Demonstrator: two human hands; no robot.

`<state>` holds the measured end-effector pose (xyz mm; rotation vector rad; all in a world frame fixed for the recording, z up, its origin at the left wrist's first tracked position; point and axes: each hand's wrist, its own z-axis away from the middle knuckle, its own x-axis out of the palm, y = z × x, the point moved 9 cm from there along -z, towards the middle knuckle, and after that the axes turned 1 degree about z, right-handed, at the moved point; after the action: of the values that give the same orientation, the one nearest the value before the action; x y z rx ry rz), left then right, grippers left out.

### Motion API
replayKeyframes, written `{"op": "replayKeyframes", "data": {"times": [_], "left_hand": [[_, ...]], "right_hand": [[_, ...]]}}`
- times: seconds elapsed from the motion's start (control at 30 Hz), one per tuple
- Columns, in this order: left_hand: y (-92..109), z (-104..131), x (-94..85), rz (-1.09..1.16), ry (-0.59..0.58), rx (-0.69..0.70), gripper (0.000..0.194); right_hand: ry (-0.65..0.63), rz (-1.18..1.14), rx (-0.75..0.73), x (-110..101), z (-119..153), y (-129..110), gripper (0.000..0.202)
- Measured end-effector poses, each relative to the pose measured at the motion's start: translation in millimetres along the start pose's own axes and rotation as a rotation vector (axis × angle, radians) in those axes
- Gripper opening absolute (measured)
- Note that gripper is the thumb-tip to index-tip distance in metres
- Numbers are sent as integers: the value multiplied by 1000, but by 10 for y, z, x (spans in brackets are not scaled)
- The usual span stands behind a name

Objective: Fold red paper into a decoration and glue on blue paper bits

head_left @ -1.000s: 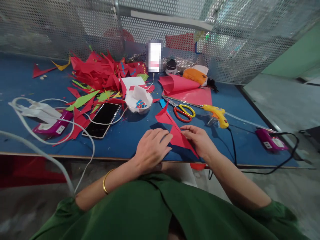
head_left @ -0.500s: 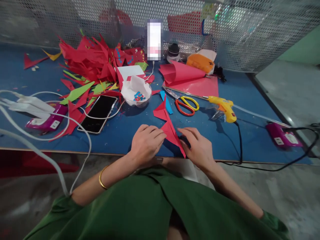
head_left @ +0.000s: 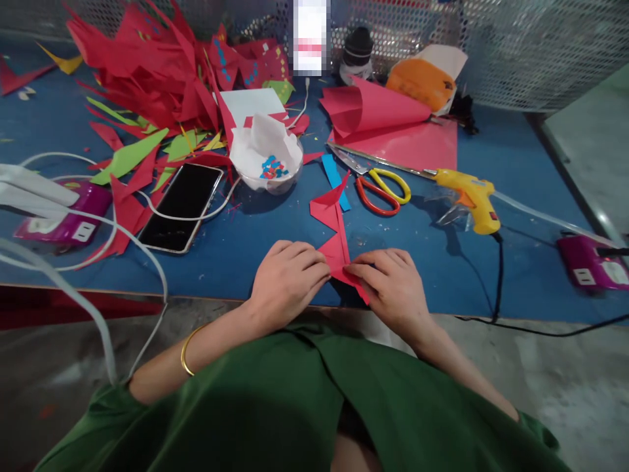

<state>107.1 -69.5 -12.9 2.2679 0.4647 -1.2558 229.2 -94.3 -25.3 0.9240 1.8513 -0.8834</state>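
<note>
A folded red paper piece point(head_left: 339, 242) with pointed flaps lies at the table's front edge, between my two hands. My left hand point(head_left: 289, 282) is closed at its left side, fingertips on the paper's lower left edge. From the right, my right hand point(head_left: 393, 288) pinches the lower part of the paper, the thumb partly hidden. Just beyond the paper lie a blue paper strip point(head_left: 335, 181) and scissors point(head_left: 376, 190) with one red and one yellow handle. Farther back stands a bowl point(head_left: 268, 174) lined with white paper, holding small blue and red bits.
A yellow glue gun point(head_left: 466, 193) rests at the right, its cord running off the table's front. A black-screened phone point(head_left: 181, 210) and white cables lie left. Behind are a heap of red paper cuttings point(head_left: 162, 72), a red paper roll point(head_left: 373, 108) and a mesh panel point(head_left: 515, 52).
My right hand's fingers have come onto the red paper and closed on it. The paper has turned slightly more upright. The camera view has tipped downward.
</note>
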Motion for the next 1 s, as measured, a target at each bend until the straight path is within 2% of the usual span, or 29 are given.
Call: {"op": "replayKeyframes", "data": {"times": [0.17,0.4,0.67,1.0], "left_hand": [[-93,-18,34,101,-17,-52,18],[-279,-3,79,260,-17,-216,9],[-314,-39,114,292,-47,-273,9],[-272,-59,105,229,-39,-249,14]], "right_hand": [[6,-100,138,22,24,86,17],[31,-154,314,47,25,173,15],[52,-177,454,65,23,214,14],[35,-121,454,87,4,205,12]]}}
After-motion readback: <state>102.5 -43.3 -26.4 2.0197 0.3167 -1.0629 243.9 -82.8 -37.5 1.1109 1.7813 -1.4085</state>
